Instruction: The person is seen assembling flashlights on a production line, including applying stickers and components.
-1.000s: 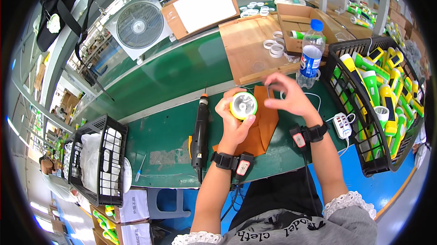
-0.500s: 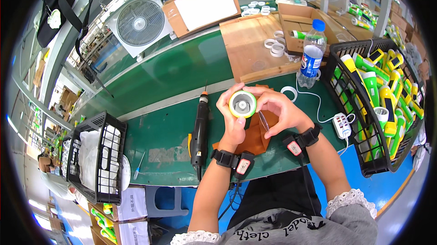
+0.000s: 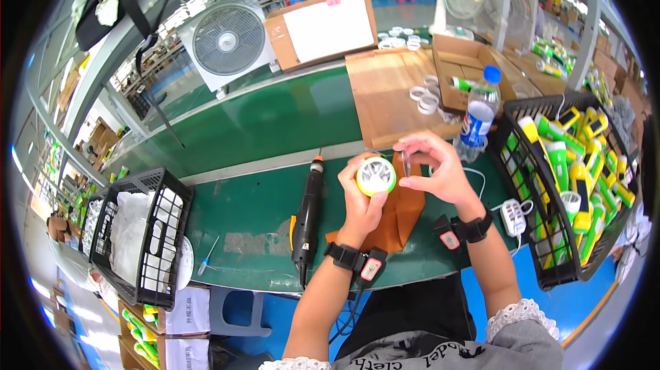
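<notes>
left hand (image 3: 361, 210): wrapped round torch head (image 3: 377, 176), above surface (image 3: 240, 205)
right hand (image 3: 443, 170): pinching a clear disc (image 3: 405, 164) by its edge, beside that (i see a gap)
surface room: power driver (image 3: 309, 215) to left basket (image 3: 157, 294)

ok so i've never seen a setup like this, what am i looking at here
These are a person's bare hands, no robot. A wide fisheye camera worn on the head looks down, so straight edges bend. The left hand holds a round light with a yellow-green rim; the right hand pinches a thin clear disc beside it. On the green bench lie a black power tool, a small screwdriver and an orange-brown sheet. At right, a black basket holds yellow and green flashlights.
</notes>
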Available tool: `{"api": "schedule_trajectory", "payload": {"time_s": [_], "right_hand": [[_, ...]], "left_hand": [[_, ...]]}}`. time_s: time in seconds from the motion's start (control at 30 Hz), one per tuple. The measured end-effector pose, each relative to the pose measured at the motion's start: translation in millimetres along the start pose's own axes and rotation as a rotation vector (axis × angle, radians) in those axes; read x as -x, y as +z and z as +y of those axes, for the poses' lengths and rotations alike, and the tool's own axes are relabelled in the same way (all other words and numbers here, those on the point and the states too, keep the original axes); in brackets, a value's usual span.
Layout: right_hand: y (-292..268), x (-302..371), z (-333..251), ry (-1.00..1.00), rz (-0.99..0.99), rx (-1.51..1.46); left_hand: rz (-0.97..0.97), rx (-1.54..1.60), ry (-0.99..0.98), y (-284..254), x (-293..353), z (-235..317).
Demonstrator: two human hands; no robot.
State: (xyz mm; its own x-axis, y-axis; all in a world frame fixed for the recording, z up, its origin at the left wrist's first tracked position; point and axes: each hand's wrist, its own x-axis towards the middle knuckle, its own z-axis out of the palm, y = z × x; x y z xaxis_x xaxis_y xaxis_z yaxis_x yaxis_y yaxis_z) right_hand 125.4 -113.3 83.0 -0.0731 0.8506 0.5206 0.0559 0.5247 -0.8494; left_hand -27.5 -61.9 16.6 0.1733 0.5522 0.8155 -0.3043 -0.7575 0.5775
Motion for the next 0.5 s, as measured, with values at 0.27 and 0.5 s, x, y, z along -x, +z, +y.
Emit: {"api": "schedule_trajectory", "payload": {"time_s": [0.27, 0.5], "right_hand": [[10.3, -63.9, -55.4, -0.131, -0.534, 0.739], [8.1, -79.8, -57.2, -0.084, -0.701, 0.836]], "left_hand": [[0.073, 0.165, -0.223, -4.4, -3.8, 9.6], [0.056, 0.161, -0.238, -3.1, -5.9, 4.7]]}}
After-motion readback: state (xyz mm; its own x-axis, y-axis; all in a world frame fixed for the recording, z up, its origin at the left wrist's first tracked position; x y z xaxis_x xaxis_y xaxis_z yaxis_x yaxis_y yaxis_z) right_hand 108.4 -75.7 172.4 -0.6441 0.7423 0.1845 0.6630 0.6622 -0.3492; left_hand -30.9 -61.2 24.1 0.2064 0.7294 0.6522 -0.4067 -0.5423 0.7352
